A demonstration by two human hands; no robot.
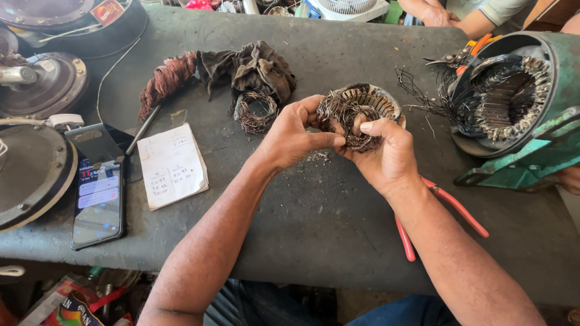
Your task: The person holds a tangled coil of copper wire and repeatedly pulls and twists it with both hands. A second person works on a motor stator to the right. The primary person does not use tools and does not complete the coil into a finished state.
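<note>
Over the middle of the grey surface (338, 199), both hands work on a small stator core (362, 108) w/ a tangle of burnt copper winding (353, 134) spilling out of it. Left hand (290, 136) pinches the winding from the core's left side, thumb and forefinger closed on the strands. Right hand (386, 154) cups the core's near-right edge, thumb pressed into the wire bundle, so both grips are narrow and holding the winding. The core rests tilted, its far rim up, just above the surface.

Risks, as I judge them: stiff cut wire ends could prick bare fingers if the strands snap loose under the pull; the core (propped only by the right palm) might roll off toward the big green motor housing (513, 96), right of the core. Red-handled pliers (450, 211) lie near-right of the core, partly under the right forearm, and could get knocked. Phone (98, 202) and notepad (172, 166) sit well left of the core; a pulled coil (257, 113) lies just left of it.
</note>
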